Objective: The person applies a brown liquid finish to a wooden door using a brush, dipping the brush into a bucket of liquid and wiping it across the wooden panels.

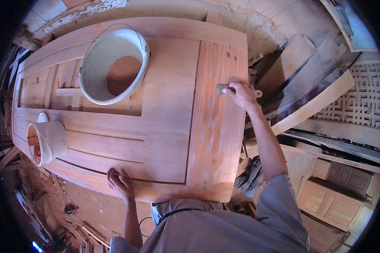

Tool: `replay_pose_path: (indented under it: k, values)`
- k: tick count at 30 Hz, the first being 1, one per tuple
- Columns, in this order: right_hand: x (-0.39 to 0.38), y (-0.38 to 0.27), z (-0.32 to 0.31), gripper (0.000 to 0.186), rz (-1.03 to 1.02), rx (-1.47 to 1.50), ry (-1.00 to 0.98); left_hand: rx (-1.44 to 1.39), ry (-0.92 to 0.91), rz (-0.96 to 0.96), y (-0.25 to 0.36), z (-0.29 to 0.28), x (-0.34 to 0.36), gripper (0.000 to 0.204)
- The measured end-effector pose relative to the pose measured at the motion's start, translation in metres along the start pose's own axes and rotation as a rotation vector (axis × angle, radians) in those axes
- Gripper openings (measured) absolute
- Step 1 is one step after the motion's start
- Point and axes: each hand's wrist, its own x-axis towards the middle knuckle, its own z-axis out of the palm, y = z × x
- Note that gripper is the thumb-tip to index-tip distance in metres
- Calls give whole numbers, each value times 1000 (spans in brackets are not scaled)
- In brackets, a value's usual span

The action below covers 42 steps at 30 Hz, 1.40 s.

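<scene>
A pale wooden door (164,97) lies flat in front of me, with orange-brown smears over the plank at its right end. At that end my right hand (242,95) is closed round a putty knife (221,89); its flat head points left over the wood and the handle's end sticks out past my fingers. My left hand (121,184) rests on the door's near edge, fingers spread and holding nothing. On the door stand a large grey-white bucket (90,69) with reddish-brown powder in it and a smaller white bucket (57,139) with orange-brown paste on its inside.
A small white round object (42,117) is behind the smaller bucket. Boards (287,63) lean at the far right, near a curved plank (316,107) and a lattice panel (350,95). Panelled doors (331,200) are at the lower right. Wood scraps (93,234) litter the floor at the lower left.
</scene>
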Motion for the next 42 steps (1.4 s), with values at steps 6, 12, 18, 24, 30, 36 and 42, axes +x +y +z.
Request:
replay_pose_path:
  k: [6, 12, 18, 24, 30, 36, 42]
  values:
    - [8, 15, -11, 44, 100, 214, 55, 14, 7, -9, 0, 0, 0, 42]
    - [11, 2, -3, 46, 142, 146, -11, 3, -9, 7, 0, 0, 0, 42]
    - [28, 9, -19, 45, 103, 65, 11, -19, 21, -2, 4, -1, 2, 43]
    - [31, 1, -18, 47, 66, 135, -72, -19, 10, -7, 8, -5, 4, 44]
    - [48, 18, -17, 48, 83, 102, -47, -22, 2, -15, 2, -2, 1, 45]
    - [36, 26, -20, 45, 196, 192, -4, -42, 12, -23, 9, -5, 7, 45]
    - [6, -29, -39, 31, 1, 158, -80, -1, -7, -33, -4, -4, -3, 44]
